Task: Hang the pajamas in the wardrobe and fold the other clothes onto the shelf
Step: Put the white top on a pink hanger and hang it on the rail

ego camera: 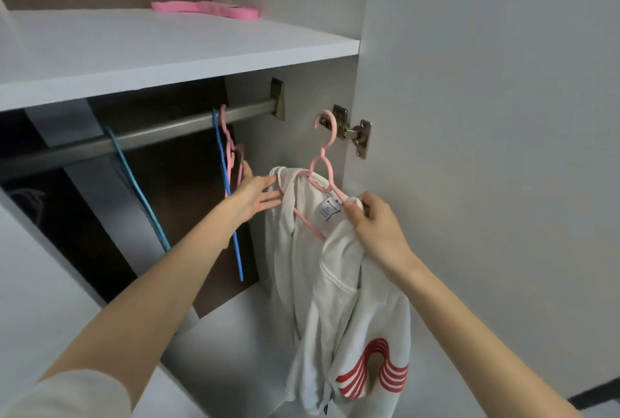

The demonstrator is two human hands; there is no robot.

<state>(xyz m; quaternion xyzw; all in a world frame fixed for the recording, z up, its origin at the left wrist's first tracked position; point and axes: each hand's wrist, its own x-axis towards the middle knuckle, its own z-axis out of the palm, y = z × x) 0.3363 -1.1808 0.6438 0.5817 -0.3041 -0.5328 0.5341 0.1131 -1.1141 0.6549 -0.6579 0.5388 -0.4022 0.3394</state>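
Pinching the white top (339, 283) over the pink hanger (324, 162) below the rail (141, 137), the right hand (372, 229) could let it slip while the left hand (255, 197), fingers (273, 182) spread, only steadies it.

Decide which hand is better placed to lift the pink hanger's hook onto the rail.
Probably right. The right hand already grips the pink hanger and white garment; the left hand, fingers open, only touches the garment's shoulder nearer the rail.
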